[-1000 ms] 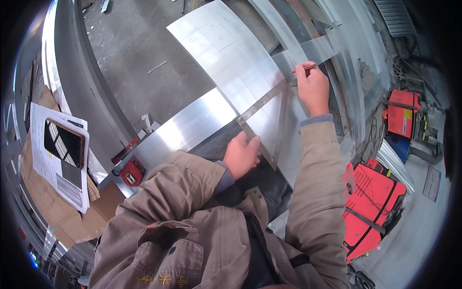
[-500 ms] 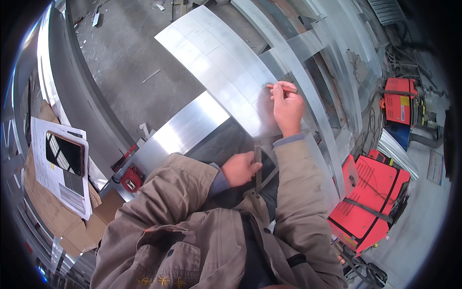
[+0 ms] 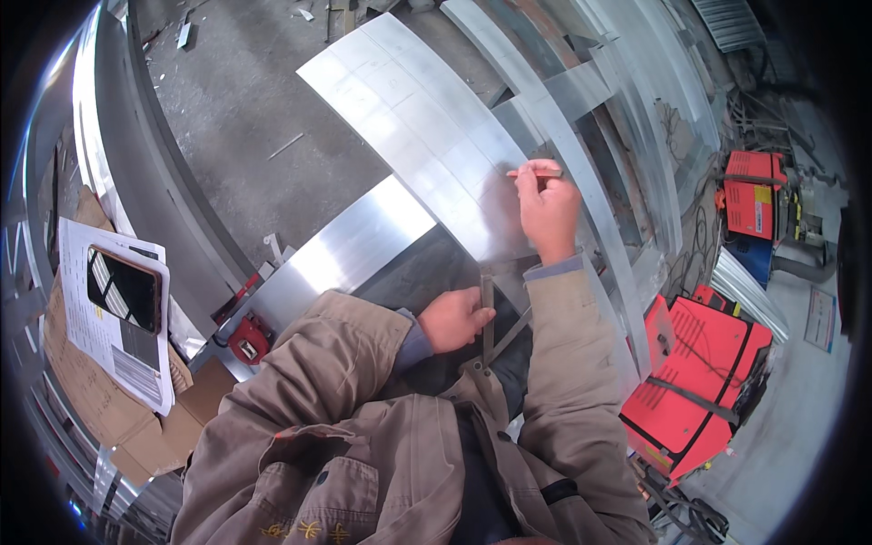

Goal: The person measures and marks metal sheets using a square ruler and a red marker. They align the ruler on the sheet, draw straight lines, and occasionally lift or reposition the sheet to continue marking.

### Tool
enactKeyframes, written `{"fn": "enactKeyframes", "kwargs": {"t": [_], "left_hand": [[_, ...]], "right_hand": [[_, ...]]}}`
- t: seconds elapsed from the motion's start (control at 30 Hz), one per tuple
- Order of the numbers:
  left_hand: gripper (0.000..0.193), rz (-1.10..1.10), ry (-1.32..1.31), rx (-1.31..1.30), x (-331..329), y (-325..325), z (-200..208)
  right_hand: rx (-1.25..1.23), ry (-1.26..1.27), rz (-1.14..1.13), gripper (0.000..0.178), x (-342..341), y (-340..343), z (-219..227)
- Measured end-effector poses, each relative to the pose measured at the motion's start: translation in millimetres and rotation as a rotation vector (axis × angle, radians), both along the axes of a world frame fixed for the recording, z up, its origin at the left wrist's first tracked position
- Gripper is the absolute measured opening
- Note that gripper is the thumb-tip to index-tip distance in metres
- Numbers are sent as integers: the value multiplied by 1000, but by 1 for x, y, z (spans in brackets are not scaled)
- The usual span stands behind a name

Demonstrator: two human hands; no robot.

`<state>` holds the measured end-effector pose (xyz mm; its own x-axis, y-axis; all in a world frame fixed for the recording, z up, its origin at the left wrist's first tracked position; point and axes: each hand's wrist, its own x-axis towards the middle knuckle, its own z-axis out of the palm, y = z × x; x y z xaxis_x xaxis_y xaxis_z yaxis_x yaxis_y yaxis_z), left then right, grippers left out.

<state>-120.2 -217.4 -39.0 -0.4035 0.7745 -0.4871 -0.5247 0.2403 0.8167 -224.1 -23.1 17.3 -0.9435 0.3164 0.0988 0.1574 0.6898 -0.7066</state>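
My right hand is closed around a red pencil. Its left end is at the right edge area of a curved, shiny sheet-metal panel, which carries thin drawn lines. Lower down, my left hand is curled near my lap, its thumb against a narrow flat metal bar. Its fingers are partly hidden, and another thin strip slants away beside the bar. A second bright metal strip adjoins the panel's lower left edge.
Left lie a phone on papers and cardboard, with a red tape measure closer in. Long curved metal strips run along the right. Beyond them stand red machines and loose cables.
My right hand, with the pencil, has shifted slightly right and down. My left hand keeps its place by the metal bar.
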Motion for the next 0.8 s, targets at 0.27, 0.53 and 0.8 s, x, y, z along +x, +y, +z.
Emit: {"fn": "enactKeyframes", "kwargs": {"t": [0.27,0.53,0.8], "left_hand": [[27,2,17,9,1,-1,-2],[25,96,-65,12,4,0,0],[28,244,-359,-2,37,15,4]], "right_hand": [[113,60,127,18,2,-16,-7],[-242,233,-160,22,14,-2,10],[-372,225,-370,24,127,15,29]]}}
